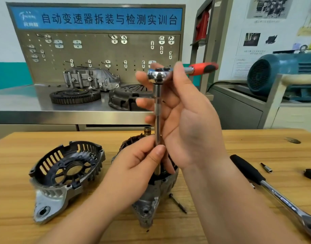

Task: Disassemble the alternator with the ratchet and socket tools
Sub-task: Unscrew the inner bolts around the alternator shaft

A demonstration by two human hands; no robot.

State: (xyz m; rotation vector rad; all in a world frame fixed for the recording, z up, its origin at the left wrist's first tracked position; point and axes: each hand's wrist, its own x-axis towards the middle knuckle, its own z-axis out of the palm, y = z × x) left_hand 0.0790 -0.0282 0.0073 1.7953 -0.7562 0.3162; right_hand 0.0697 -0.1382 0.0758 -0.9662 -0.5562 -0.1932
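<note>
My right hand (183,117) grips the head of a ratchet (160,73) with a red and black handle that points right. A long steel extension bar (157,110) hangs straight down from the ratchet head. My left hand (140,161) pinches the bar's lower part between thumb and fingers, just above the alternator body (151,196). That body stands on the wooden table (19,148), with copper windings showing and its shaft tip behind my hands. The removed end cover (63,171) lies open side up to the left.
A large breaker bar (267,184) with a black grip lies at the right, with a small bit (266,167) beyond it. A long bolt (178,203) lies beside the alternator. A steel bench behind holds a flywheel (75,95), clutch cover and gearbox part; a blue motor stands far right.
</note>
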